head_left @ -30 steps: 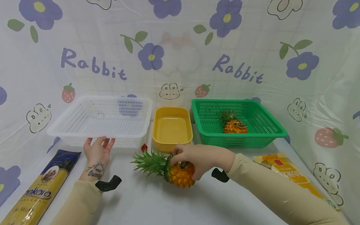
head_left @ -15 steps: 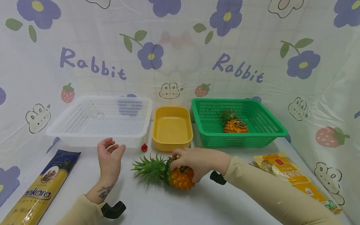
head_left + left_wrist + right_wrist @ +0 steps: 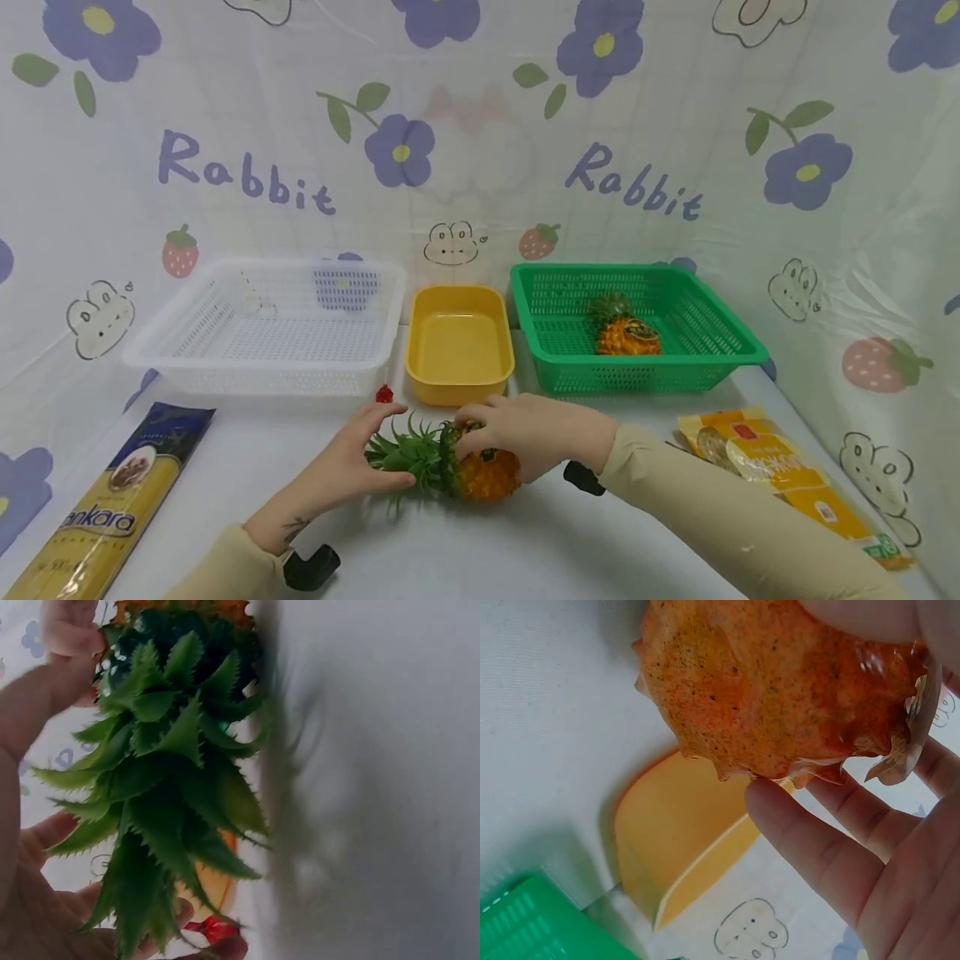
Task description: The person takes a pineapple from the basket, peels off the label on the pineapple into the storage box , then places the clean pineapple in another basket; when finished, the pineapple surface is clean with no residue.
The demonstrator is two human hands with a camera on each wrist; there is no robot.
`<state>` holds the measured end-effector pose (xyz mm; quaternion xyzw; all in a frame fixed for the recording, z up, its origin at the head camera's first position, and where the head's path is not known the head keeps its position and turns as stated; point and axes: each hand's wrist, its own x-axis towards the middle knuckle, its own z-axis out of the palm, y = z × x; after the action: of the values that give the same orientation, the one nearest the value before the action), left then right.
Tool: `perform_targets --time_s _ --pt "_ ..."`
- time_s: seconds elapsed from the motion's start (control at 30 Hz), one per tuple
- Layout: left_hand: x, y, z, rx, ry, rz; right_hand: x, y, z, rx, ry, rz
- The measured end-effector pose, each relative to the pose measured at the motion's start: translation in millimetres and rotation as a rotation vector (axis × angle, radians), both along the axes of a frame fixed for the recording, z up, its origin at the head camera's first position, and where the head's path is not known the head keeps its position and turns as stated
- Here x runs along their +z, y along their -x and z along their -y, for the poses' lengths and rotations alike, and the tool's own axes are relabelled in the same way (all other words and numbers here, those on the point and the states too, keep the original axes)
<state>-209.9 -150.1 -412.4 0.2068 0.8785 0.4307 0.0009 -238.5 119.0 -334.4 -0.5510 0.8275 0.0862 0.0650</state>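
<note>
A pineapple (image 3: 486, 482) with an orange body and a dark label lies on its side at the middle of the table, its green crown (image 3: 415, 457) pointing left. From above, my right hand (image 3: 538, 433) grips its body; the right wrist view shows fingers and thumb about the orange skin (image 3: 757, 690). My left hand (image 3: 348, 467) is at the crown, thumb and fingers spread apart on either side of the leaves. Those toothed leaves (image 3: 172, 765) fill much of the left wrist view, with left-hand fingers behind their tips.
At the back stand a white basket (image 3: 262, 364), a yellow bin (image 3: 459, 392) and a green basket (image 3: 645, 362) holding another pineapple (image 3: 628, 337). A red trinket (image 3: 385, 393) hangs by the white basket. Pasta (image 3: 112, 500) lies left, a yellow packet (image 3: 787, 483) right.
My left hand has left the white basket's front and come right and nearer, to the pineapple's crown. The right hand keeps its grip on the pineapple, almost in place.
</note>
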Motion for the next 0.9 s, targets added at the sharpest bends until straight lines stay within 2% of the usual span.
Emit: perform_targets --time_s 0.1,0.17,0.27,0.33,0.43,0.53,0.6,0.7,0.8,0.9 --pt "-2.5 -0.4 -2.0 0.005 -0.004 0.020 0.1 -1.0 -1 -0.013 0.005 -0.001" --pt "-3.3 -1.0 -3.0 0.012 -0.006 0.022 -0.1 -1.9 -3 -0.034 0.018 0.027" --pt "-3.8 -2.5 -4.3 0.022 -0.004 0.034 -1.0 -4.0 -7 -0.099 0.082 0.149" --pt "-4.0 -3.6 -5.3 0.028 0.004 0.046 -2.8 -5.7 -11 -0.179 0.176 0.276" --pt "-4.1 -5.2 -6.6 0.040 0.011 0.063 -9.2 -10.3 -17 -0.343 0.379 0.434" --pt "-3.2 -6.6 -7.2 0.039 0.014 0.061 -19.9 -17.3 -21 -0.565 0.563 0.517" --pt "-2.7 -7.3 -7.3 0.032 0.011 0.055 -27.6 -22.7 -23 -0.713 0.646 0.574" --pt "-3.1 -8.2 -7.0 0.024 0.002 0.036 -38.2 -29.0 -23 -0.897 0.746 0.727" --pt "-4.9 -8.4 -6.8 0.024 -0.007 0.000 -47.0 -31.1 -21 -0.961 0.833 0.860" --pt "-7.5 -7.9 -6.9 0.027 -0.025 -0.045 -53.3 -29.5 -19 -0.941 0.896 0.887"
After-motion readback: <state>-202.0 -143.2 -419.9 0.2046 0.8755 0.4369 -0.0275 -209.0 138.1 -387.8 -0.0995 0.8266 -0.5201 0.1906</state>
